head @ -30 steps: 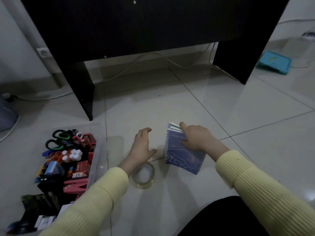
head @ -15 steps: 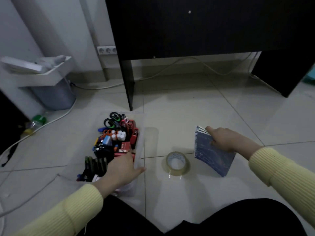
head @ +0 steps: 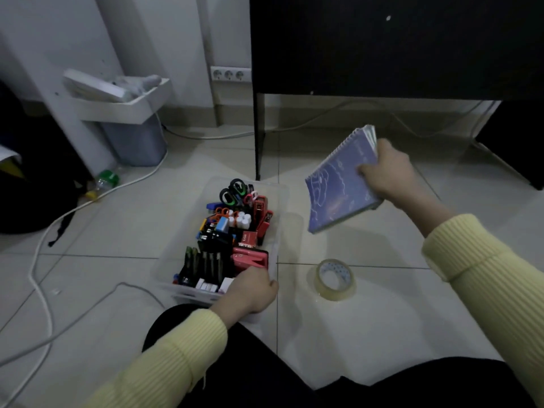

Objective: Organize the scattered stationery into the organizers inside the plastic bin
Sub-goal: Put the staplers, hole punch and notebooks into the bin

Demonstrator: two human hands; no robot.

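The right hand [head: 388, 175] is up off the tiled floor [head: 117, 231], clamped on the far right edge of a blue spiral notebook [head: 338, 184]. The notebook hangs tilted to the left of this hand, clear of the floor, with its wire spine along the upper left edge. Below this hand, nearer the person, a roll of clear tape [head: 334, 279] lies flat on the floor. The left hand [head: 250, 290] sits on the near right corner of the clear plastic bin [head: 176, 254], fingers folded over the rim and gripping it. Just past its knuckles lies a pink tool [head: 250, 259], with black organizers [head: 212, 248] beside that. Green-handled scissors [head: 232, 191] stand at the bin's end farthest from this hand. The tape is off to the right of the left hand, apart from the bin
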